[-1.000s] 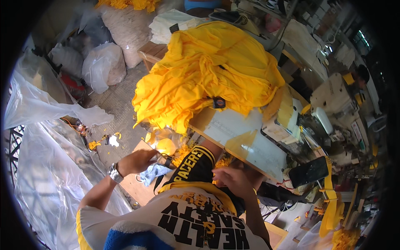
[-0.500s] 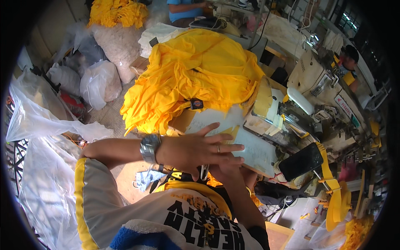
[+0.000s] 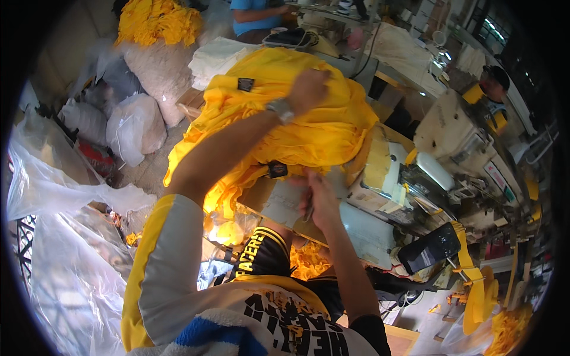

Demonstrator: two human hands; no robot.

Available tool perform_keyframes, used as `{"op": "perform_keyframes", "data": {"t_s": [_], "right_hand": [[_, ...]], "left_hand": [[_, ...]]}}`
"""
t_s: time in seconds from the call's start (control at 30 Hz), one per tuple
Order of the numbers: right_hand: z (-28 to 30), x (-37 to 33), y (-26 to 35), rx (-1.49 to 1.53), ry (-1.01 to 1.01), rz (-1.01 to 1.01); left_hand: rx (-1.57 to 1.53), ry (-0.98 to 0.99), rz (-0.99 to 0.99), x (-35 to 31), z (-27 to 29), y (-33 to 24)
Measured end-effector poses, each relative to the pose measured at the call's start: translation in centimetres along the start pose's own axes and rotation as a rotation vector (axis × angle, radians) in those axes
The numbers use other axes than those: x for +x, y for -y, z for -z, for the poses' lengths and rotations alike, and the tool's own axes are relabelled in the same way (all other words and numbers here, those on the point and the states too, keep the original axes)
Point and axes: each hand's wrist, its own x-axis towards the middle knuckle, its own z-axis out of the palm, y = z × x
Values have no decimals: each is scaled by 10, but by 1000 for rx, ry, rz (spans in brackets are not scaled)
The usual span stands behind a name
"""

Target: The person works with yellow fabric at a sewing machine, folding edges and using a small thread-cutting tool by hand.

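Observation:
A large heap of yellow garments (image 3: 237, 133) lies over the worktable in front of me. Dark labels show on it: one label (image 3: 277, 169) at the near edge and another label (image 3: 245, 84) farther back. My left hand (image 3: 310, 92) is over the far part of the heap, its fingers blurred and curled from sight. My right hand (image 3: 322, 199) is at the heap's near edge, above the pale tabletop (image 3: 284, 203). It is closed round small metal thread snips (image 3: 308, 213), mostly hidden by the fingers.
At the right stand an industrial sewing machine (image 3: 454, 127) and a black phone (image 3: 430, 249) on a holder, beside yellow strips (image 3: 473, 302). Filled plastic bags (image 3: 136, 126) are at the left. A co-worker in a blue shirt (image 3: 249, 16) sits at the back; another person (image 3: 494, 89) is far right.
My left hand has moved up and away from my right hand, out over the yellow heap. My right hand has moved forward from near my waist to the heap's near edge.

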Motion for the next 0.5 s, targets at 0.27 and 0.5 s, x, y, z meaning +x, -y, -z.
{"op": "perform_keyframes", "data": {"t_s": [0.27,0.5], "right_hand": [[-6,28,9,314,-64,-69],[-35,39,9,260,-173,-28]], "left_hand": [[-880,208,102,-69,113,75],[-38,60,1074,-318,99,267]]}}
